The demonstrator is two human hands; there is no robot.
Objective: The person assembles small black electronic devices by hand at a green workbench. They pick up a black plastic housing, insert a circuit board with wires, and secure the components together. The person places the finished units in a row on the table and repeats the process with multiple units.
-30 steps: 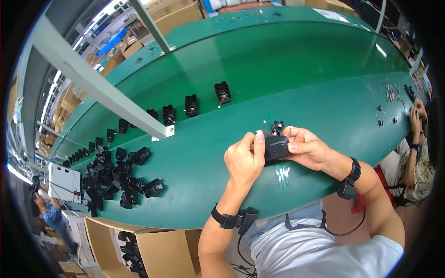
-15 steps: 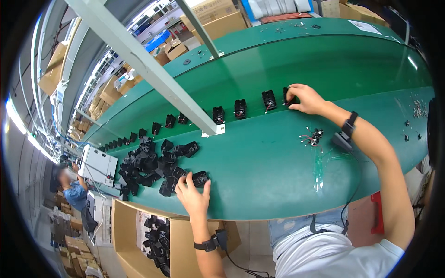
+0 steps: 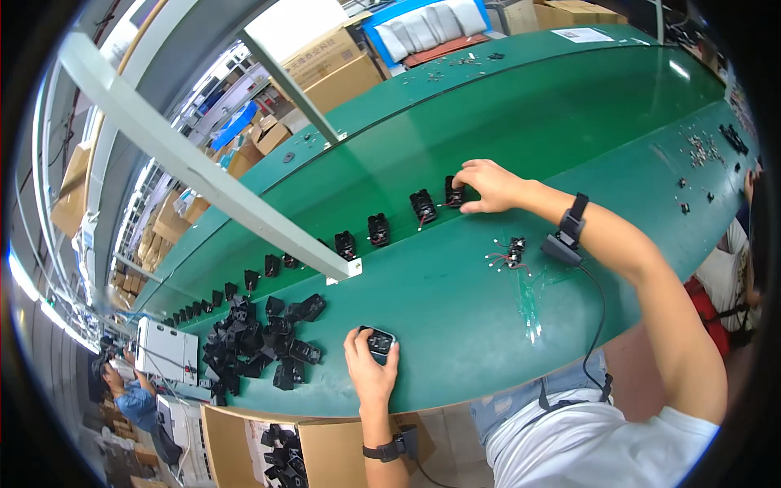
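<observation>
My left hand (image 3: pixel 373 376) grips a squarish black plastic housing (image 3: pixel 379 342) on the green bench, its open side facing up. To its left lies a heap of similar black housings (image 3: pixel 244 337). Farther off, my right hand (image 3: pixel 492 187) has its fingers and thumb closed on another black housing (image 3: pixel 452 192), the rightmost in a long row on the sunken green strip. Beside it in the row are a housing with a red wire (image 3: pixel 422 206) and another black housing (image 3: pixel 377 229). The fingers partly cover the one in my right hand.
A small wired bunch of parts (image 3: pixel 512 252) lies near clear tape (image 3: pixel 530 313) on the bench. A grey metal post (image 3: pixel 203 171) slants across the left. Below the bench edge, a cardboard box (image 3: pixel 338 447) holds more housings. A person in blue (image 3: pixel 134 398) is at far left.
My left hand has drawn a housing rightward, away from the heap. My right hand stays at the end of the row. The whole view has shifted, with the row appearing lower and farther left.
</observation>
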